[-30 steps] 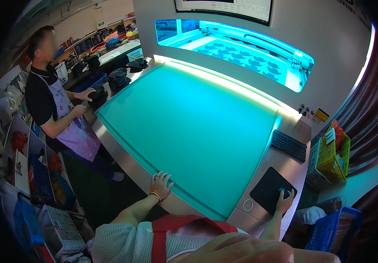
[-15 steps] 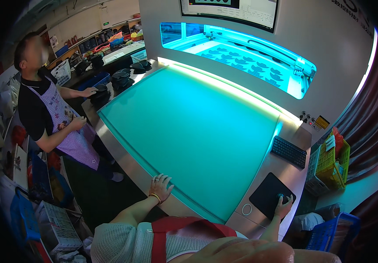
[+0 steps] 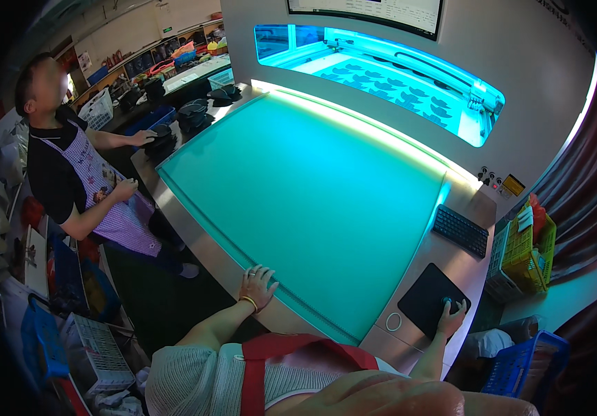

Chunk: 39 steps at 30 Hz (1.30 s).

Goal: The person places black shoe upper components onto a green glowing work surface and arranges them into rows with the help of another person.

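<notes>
My left hand (image 3: 258, 287) lies with fingers spread on the near edge of a large flat work surface (image 3: 312, 201), which is lit green-blue. A ring and a bracelet show on that hand. At the right, my right hand (image 3: 453, 319) is closed over a small dark mouse (image 3: 446, 301), partly hidden by the fingers. Under the mouse is a black mouse pad (image 3: 426, 297). A black keyboard (image 3: 460, 230) sits beyond the pad on the metal border. Between the pad and the work surface is a white ring-shaped mark (image 3: 393, 322).
Behind the surface, a machine window (image 3: 381, 80) shows dark leaf-like cut pieces on a bed, below a monitor (image 3: 374, 14). A person in an apron (image 3: 108, 194) stands at the left, one hand on stacked black pieces (image 3: 162, 142). Yellow (image 3: 528, 256) and blue crates (image 3: 523, 367) stand at right.
The whole view has shifted slightly, with the machine a little higher in the picture. Both my hands keep their places on the table edge and the mouse.
</notes>
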Motion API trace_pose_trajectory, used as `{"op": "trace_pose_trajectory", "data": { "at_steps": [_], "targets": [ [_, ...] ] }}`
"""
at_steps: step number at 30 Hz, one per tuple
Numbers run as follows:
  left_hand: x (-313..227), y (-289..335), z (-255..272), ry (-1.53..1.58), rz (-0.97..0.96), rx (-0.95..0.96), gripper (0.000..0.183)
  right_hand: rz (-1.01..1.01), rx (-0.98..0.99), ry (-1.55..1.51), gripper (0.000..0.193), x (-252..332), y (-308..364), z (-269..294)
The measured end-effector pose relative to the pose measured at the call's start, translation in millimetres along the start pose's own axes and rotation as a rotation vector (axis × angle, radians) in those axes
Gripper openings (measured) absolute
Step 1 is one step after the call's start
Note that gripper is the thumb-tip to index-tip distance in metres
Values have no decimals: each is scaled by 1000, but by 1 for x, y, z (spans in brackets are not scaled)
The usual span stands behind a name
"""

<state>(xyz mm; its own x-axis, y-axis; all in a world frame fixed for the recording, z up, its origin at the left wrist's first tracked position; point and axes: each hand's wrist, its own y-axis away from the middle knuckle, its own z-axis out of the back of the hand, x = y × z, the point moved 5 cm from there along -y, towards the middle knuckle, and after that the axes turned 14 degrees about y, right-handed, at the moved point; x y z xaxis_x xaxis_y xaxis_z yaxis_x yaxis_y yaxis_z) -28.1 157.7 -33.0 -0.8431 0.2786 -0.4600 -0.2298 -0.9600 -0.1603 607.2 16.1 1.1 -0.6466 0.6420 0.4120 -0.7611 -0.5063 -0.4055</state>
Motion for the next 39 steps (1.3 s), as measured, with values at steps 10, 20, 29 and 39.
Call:
{"op": "trace_pose_trajectory", "data": {
  "at_steps": [10,20,29,39],
  "targets": [
    [0,3,0,-6,24,31,50,-15,3,-4,60,-4,0,-2],
    [2,7,-1,10,34,44,50,-13,24,2,63,-7,5,0],
    [-1,0,2,13,37,40,50,-4,-20,-25,60,-4,-1,-4],
    [1,6,0,9,24,43,48,-12,-11,-35,62,-4,5,0]
  ]
}}
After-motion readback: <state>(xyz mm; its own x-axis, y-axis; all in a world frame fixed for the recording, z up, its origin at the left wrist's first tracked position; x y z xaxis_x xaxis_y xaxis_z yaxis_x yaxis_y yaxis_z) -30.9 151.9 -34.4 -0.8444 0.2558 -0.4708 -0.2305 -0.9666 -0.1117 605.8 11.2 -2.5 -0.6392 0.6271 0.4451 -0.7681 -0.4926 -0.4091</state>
